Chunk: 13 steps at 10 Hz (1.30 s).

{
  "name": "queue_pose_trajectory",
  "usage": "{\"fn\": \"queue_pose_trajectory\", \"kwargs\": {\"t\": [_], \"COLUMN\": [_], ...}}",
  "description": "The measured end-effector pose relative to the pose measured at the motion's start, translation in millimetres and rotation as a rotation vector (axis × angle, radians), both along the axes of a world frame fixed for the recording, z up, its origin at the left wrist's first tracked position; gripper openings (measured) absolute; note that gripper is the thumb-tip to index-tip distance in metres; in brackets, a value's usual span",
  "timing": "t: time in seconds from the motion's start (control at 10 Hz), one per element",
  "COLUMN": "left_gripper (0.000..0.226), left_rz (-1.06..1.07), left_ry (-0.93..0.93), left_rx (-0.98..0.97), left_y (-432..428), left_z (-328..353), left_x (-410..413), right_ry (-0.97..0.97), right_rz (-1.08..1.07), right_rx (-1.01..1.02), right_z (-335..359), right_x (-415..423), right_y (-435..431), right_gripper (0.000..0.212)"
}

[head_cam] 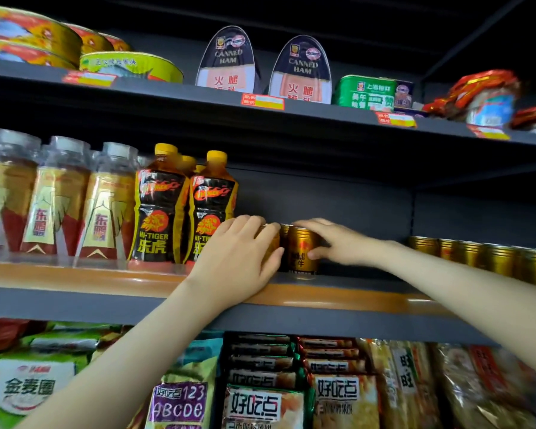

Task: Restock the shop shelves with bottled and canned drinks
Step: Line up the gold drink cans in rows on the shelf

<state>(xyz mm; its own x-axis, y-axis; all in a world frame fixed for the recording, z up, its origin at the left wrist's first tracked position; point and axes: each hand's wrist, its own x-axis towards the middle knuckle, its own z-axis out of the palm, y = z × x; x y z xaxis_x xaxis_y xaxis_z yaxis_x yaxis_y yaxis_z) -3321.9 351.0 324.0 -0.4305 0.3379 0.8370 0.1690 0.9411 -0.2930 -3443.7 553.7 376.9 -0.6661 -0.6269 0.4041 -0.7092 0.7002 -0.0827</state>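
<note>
While both your hands are up at the middle shelf (369, 300), you are in the placing step. Two gold cans are being set down at the centre of the frame, between the Hi-Tiger bottles (212, 209) on the left and the row of gold cans (492, 258) at the right edge.

Your left hand (239, 258) lies over one can (273, 243), its fingers (257, 226) curled across the top and side so that only a sliver of gold shows; they look clamped on it. Your right hand (338, 243) holds the second can (300, 252) from the right, thumb low on the front and the other fingers wrapped over the top. This can stands upright, its base on the shelf near the front edge. The two cans sit just beside each other, and another gold rim shows behind them.

Next, I judge, you should seat both cans flat, square them with the one behind, and only then loosen your grip — a tilted can would roll off the lip. Draw the left hand back carefully, since it is just beside the nearest bottle. Dark shelf shows between these cans and the row at the right, so the restocking looks only partway done.
</note>
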Motion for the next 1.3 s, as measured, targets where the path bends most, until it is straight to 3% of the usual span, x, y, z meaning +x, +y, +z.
{"fn": "queue_pose_trajectory", "kwargs": {"t": [0.2,0.4,0.6,0.8,0.9,1.0,1.1,1.2,1.3], "left_gripper": [0.047,0.051,0.064,0.060,0.055,0.054,0.052,0.051,0.050], "left_rz": [-0.004,-0.060,0.088,0.128,0.186,0.230,0.241,0.241,0.259], "left_ry": [0.033,-0.016,-0.176,-0.260,-0.356,-0.428,-0.431,-0.404,-0.395], "left_rx": [-0.024,-0.212,-0.685,-0.912,-0.952,-0.959,-0.954,-0.958,-0.955], "left_y": [20.9,77.3,99.8,106.0,102.9,100.9,99.4,99.3,100.5], "left_z": [14.4,55.4,70.7,64.6,60.5,59.9,57.4,54.3,53.1], "left_x": [-3.6,-39.3,-82.0,-107.1,-114.9,-119.8,-122.2,-124.6,-126.5], "right_ry": [0.054,0.233,0.336,0.441,0.368,0.468,0.347,0.651,0.753], "right_rz": [-0.250,-0.569,-0.630,-0.639,-0.638,-1.012,-1.040,-0.451,-0.397], "right_rx": [0.073,0.411,0.818,1.282,1.451,1.457,1.493,1.791,1.626], "right_z": [-0.4,20.7,26.3,18.3,13.6,9.3,9.0,7.2,21.2], "right_x": [2.3,-26.2,-73.1,-115.5,-123.7,-152.9,-160.0,-147.8,-143.7], "right_y": [41.4,116.9,161.4,185.7,190.6,206.6,211.0,202.2,199.7], "right_gripper": [0.093,0.099,0.099,0.075,0.057,0.052,0.054,0.048,0.051]}}
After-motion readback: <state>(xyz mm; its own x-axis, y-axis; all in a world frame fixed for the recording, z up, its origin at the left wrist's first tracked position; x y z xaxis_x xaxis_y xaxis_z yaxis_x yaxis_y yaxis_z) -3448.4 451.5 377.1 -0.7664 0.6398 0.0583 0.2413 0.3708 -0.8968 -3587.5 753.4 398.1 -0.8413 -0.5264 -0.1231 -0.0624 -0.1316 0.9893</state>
